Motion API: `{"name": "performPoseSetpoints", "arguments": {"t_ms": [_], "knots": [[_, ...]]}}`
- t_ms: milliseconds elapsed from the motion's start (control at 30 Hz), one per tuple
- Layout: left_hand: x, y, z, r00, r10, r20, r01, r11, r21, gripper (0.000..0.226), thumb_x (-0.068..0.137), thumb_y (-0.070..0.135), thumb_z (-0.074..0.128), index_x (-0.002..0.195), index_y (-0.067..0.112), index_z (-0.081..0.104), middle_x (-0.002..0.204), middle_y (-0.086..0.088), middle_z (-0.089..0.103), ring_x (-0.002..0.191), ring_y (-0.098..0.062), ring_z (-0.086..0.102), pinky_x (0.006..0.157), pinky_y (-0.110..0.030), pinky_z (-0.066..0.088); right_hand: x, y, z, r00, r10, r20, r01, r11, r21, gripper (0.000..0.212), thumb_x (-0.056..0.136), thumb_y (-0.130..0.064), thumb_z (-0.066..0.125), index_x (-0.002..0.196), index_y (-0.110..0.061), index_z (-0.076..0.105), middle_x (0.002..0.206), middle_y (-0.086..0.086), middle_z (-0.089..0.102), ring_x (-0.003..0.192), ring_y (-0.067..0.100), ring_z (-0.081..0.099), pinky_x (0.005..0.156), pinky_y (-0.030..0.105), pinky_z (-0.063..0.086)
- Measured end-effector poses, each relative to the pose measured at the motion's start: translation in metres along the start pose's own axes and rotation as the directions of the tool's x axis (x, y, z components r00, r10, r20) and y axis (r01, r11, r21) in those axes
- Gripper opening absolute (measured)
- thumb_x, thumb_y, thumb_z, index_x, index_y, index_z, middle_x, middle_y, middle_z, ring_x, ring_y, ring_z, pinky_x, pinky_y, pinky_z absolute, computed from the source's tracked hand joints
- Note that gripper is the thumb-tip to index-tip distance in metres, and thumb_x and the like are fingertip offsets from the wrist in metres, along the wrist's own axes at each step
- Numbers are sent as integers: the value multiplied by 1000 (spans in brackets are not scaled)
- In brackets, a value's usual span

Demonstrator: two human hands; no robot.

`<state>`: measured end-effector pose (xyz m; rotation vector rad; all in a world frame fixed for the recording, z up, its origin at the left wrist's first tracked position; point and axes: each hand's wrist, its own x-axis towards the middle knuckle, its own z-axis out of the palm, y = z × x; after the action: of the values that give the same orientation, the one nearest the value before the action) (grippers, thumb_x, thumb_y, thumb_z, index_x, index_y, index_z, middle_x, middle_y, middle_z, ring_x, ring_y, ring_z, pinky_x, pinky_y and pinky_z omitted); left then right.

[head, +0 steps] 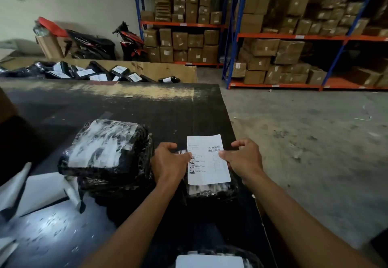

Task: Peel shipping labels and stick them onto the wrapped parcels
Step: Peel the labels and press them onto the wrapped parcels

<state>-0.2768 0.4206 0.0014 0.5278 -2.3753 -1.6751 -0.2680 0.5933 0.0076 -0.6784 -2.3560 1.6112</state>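
Shipping label [207, 160] | pinched at both sides by left hand [168, 162] and right hand [243, 160], over wrapped parcel [210, 192], centre | sticking likely unfinished | labelled parcels [94, 74] piled upper left

The black tabletop [126, 108] is carrying a bulky black plastic-wrapped parcel [107, 148]; a smaller black wrapped parcel [210, 192] is lying right of it, white paper sheets [42, 190] left.

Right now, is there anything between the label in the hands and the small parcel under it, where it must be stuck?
Nothing visible. The left hand and right hand hold the label by its side edges directly over the small wrapped parcel; the parcel's top is mostly hidden behind the label.
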Motion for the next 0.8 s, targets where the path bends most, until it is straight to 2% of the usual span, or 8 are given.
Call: {"name": "performPoseSetpoints", "arguments": {"t_ms": [67,133,233,300,533,700,800], "knots": [[2,-3,2,1000,-12,-5,12,1000,-2,44,68,19,86,100,21,56,80,1,71,71,-18,70,63,-30,57,3,2,4,1000,1,9,-1,1000,8,40,73,-10,83,100,-16,54,78,-11,55,84,23,70,80,47,59],[3,-9,3,1000,-22,-10,22,1000,2,44,68,18,85,102,19,57,79,1,71,70,-17,70,59,-26,53,5,5,7,1000,-4,22,5,1000,-4,40,74,-9,82,101,-15,52,80,-11,56,85,22,69,81,46,59],[4,-18,6,999,-42,9,42,999,-9,47,67,16,85,103,20,55,75,2,72,69,-19,71,68,-37,60,7,9,11,1000,-18,25,19,998,-65,40,75,-13,82,100,-17,52,89,-1,65,84,21,68,76,38,58],[5,-23,7,999,-43,13,43,999,-12,48,65,16,85,100,22,53,74,1,71,69,-21,71,69,-42,60,8,13,13,999,-22,28,24,996,-86,38,76,-14,81,99,-18,51,92,2,67,81,20,68,69,33,55],[5,-23,10,999,-28,28,28,1000,-7,47,69,15,84,99,23,48,74,1,70,70,-19,70,67,-35,58,8,17,13,1000,-15,24,18,991,-133,37,77,-16,81,98,-18,51,91,-3,63,82,17,66,73,34,55],[6,-25,10,999,-24,38,23,1000,6,47,69,16,84,97,23,47,75,1,70,72,-20,70,69,-36,58,7,21,15,1000,-3,25,7,987,-162,37,77,-15,81,94,-19,48,94,1,65,82,20,67,69,35,57],[6,-26,10,999,-24,44,23,1000,21,46,71,16,84,99,22,48,73,1,69,71,-19,69,67,-34,57,9,24,18,1000,-3,17,6,984,-178,39,76,-16,83,89,-22,46,95,3,67,83,20,68,74,37,58]]}}
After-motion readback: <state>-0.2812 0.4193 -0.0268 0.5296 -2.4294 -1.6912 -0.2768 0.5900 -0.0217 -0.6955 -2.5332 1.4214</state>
